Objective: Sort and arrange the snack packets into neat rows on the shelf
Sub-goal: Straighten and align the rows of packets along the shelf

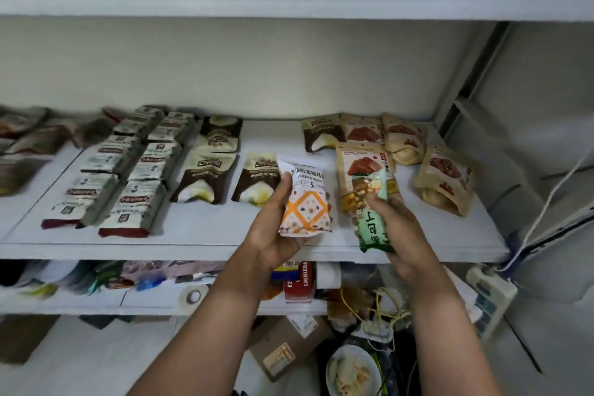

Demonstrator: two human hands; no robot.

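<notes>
Low centre of frame — left hand gripped a white-and-orange packet; right hand clutched a green packet, both above the shelf edge.

Both forearms rise from the bottom edge; my left hand grips a white packet, my right hand a green packet, mid-frame.

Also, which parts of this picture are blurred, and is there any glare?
Head view: the far-left packets and the lower shelf are smeared; the white packet in the left hand and the green packet in the right hand are sharper; light soft, no glare.
</notes>
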